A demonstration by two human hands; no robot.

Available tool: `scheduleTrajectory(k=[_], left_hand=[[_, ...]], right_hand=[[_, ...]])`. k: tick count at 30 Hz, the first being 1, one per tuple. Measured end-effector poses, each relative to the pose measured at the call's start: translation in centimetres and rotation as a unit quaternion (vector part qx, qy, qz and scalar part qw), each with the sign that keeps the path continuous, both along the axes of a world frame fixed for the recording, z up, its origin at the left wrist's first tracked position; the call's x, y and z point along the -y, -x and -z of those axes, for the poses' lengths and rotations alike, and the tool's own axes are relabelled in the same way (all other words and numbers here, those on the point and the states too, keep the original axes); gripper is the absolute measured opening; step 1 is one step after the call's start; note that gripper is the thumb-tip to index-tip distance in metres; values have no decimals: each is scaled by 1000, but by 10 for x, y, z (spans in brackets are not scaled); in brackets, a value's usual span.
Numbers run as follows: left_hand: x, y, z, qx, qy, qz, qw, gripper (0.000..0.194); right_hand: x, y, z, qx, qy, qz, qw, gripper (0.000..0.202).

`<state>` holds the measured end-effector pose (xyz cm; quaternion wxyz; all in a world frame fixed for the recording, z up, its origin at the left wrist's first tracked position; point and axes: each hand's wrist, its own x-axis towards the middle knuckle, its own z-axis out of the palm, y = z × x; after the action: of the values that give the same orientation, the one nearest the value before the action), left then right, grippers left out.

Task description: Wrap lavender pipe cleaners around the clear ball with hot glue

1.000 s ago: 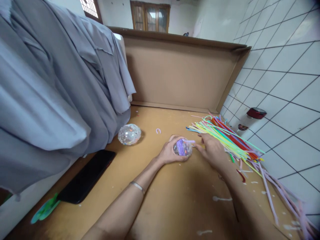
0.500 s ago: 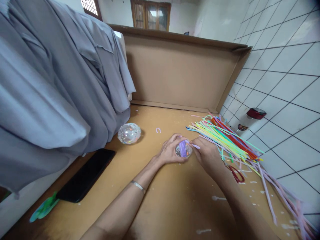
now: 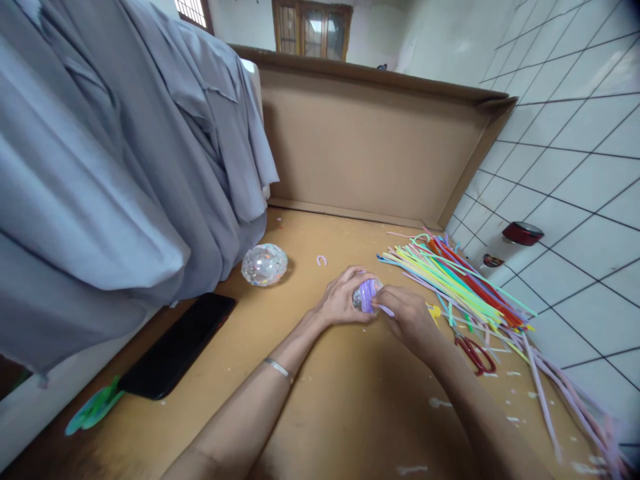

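Note:
My left hand (image 3: 345, 297) is wrapped round the side of a small clear rounded container (image 3: 357, 298), whose surface bears a band of purple strands (image 3: 368, 293). Fingers of my right hand (image 3: 404, 313) pinch a purple pipe cleaner (image 3: 386, 311) against the container's right side; its short tip sticks out below them. Part of the container is hidden behind both hands. A similar clear faceted bowl (image 3: 265, 265) with coloured specks rests on the table to the left. Between the bowl and my left hand lies a small curved pink piece (image 3: 321, 260).
A heap of coloured pipe cleaners (image 3: 455, 283) lies at the right, with red-handled scissors (image 3: 475, 353) just before it. A clear jar with a red lid (image 3: 523, 233) stands by the tiled wall. Left are a black phone (image 3: 180, 347) and grey cloth (image 3: 150, 147). Cardboard (image 3: 365, 140) stands behind.
My right hand has moved slightly down and closer against the container, and the purple tip is lower. The left hand keeps its hold. The whole view has shifted a little.

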<state>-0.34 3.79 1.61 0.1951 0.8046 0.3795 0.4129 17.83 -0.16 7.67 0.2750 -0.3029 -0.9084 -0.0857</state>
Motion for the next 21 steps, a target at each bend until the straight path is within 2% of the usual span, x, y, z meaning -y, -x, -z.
scheduleTrajectory(k=[13, 21], left_hand=[[-3, 5, -1, 20, -2, 24, 1000, 79], [-9, 8, -2, 56, 42, 64, 996, 77]], right_hand=[[1, 4, 0, 49, -23, 9, 998, 20], [0, 3, 2, 38, -24, -4, 999, 20]])
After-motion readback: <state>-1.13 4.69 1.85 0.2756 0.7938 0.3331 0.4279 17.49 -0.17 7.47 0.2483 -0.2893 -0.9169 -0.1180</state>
